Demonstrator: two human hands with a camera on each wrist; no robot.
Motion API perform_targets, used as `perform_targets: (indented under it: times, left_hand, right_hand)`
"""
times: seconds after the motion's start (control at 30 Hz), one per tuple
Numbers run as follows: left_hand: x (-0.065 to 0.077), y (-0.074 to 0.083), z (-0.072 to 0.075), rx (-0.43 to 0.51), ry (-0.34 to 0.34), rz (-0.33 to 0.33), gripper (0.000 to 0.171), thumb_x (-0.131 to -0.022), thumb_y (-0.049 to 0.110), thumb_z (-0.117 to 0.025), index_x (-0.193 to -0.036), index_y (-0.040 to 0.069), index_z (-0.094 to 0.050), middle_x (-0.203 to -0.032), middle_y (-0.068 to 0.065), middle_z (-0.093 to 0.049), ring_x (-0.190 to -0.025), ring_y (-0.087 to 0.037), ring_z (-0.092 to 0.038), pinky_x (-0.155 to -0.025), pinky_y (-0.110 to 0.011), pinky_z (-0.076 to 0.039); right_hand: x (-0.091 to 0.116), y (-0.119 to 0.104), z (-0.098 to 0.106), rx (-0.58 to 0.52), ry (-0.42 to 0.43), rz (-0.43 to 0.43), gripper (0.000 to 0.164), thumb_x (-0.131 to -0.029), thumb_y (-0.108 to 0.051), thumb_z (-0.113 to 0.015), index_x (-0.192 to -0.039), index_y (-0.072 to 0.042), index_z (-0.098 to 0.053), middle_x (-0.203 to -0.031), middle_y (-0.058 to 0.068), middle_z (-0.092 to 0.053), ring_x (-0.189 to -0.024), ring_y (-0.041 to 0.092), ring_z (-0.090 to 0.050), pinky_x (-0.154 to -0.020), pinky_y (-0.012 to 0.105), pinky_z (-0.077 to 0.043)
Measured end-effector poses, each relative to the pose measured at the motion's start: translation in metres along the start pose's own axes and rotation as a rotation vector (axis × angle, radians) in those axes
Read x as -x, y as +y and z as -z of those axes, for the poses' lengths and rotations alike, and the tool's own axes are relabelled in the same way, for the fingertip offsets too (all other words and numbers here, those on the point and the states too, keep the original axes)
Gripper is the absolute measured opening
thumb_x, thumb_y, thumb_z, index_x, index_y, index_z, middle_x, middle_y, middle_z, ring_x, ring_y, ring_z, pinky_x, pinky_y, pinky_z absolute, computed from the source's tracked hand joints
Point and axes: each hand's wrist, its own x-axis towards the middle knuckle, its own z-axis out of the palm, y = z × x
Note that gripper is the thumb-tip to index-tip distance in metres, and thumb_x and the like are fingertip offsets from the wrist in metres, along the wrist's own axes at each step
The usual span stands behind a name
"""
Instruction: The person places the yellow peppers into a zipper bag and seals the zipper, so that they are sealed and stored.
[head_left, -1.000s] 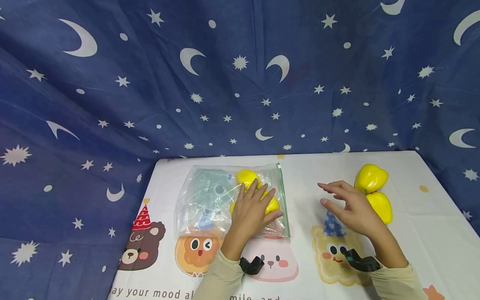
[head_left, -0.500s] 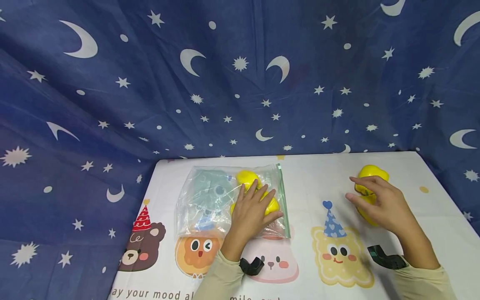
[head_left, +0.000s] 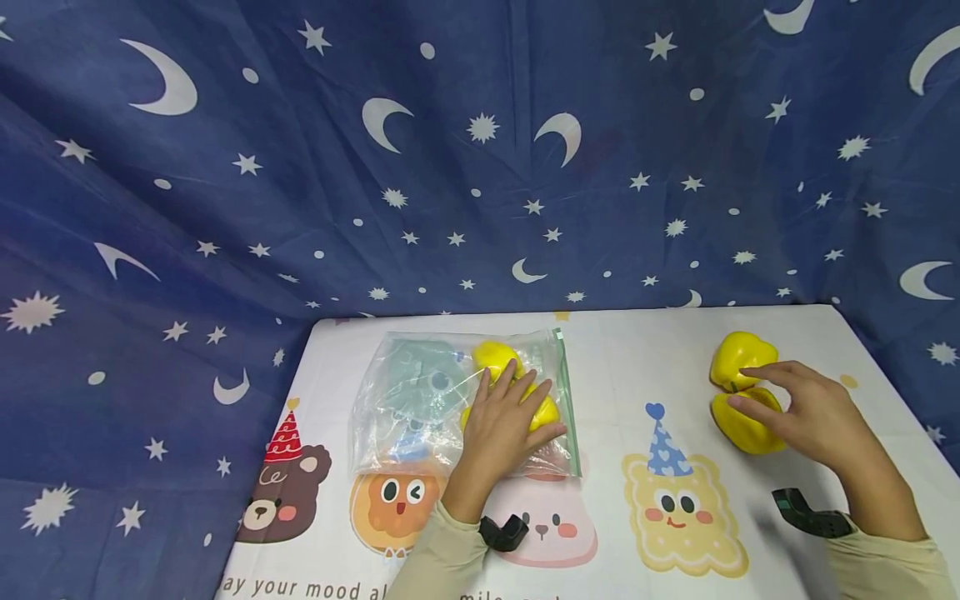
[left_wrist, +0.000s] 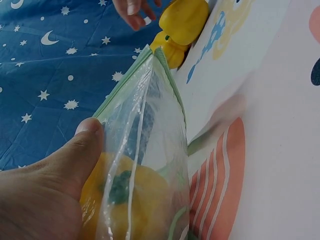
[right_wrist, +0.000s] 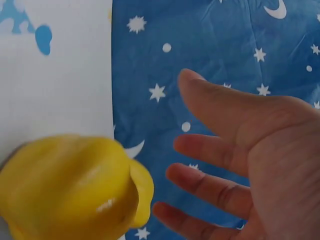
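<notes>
My left hand (head_left: 498, 433) rests with spread, straight fingers on a clear zip bag (head_left: 420, 392) that has a green closure strip. Inside the bag lie several yellow bell peppers (head_left: 495, 357), partly hidden beneath the fingers. The left wrist view shows the thumb against the plastic and a pepper (left_wrist: 150, 195) with a green stem behind it. Over at the right, two loose yellow peppers touch each other, a far one (head_left: 738, 357) and a near one (head_left: 738, 433). My right hand (head_left: 813, 408) hovers beside and over them, fingers apart, holding nothing; the right wrist view shows a gap to the pepper (right_wrist: 70, 185).
A white cloth with cartoon prints (head_left: 678, 517) covers the table. Behind it and to the left hangs a blue curtain (head_left: 480, 208) with moons and stars. Each wrist wears a black strap mount (head_left: 504, 532).
My right hand has moved to the right, from left of the loose peppers to over their right side. The left hand and the bag have stayed in place.
</notes>
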Motion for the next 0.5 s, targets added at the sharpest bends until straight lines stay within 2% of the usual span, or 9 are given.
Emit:
perform_targets:
  times: [0.13,0.3,0.5]
  left_hand:
    - [0.000,0.000,0.000,-0.006,0.002,-0.002,0.072,-0.095,0.076,-0.043,-0.151,0.033,-0.050,-0.158,0.003,-0.048,-0.157,-0.027,-0.025,-0.127,-0.059,-0.018]
    - [0.001,0.000,0.000,-0.011,0.026,-0.012,0.071,-0.095,0.075,-0.044,-0.150,0.032,-0.052,-0.157,0.002,-0.050,-0.156,-0.028,-0.029,-0.126,-0.059,-0.021]
    - [0.000,-0.001,0.000,-0.012,0.055,-0.021,0.069,-0.094,0.074,-0.047,-0.148,0.031,-0.054,-0.154,0.002,-0.053,-0.154,-0.029,-0.032,-0.125,-0.059,-0.022]
  right_hand:
    - [0.000,0.010,0.000,0.008,-0.024,0.000,0.071,-0.086,-0.056,-0.076,-0.128,0.001,-0.067,-0.131,0.038,-0.055,-0.110,0.057,-0.054,-0.083,0.075,-0.047]
    - [-0.001,0.019,-0.001,-0.005,-0.085,-0.032,0.075,-0.085,-0.058,-0.076,-0.129,0.002,-0.066,-0.130,0.037,-0.057,-0.104,0.053,-0.060,-0.075,0.065,-0.055]
    - [-0.005,0.028,-0.003,-0.037,-0.161,-0.069,0.079,-0.086,-0.058,-0.075,-0.133,0.005,-0.061,-0.134,0.039,-0.053,-0.104,0.054,-0.060,-0.069,0.054,-0.060]
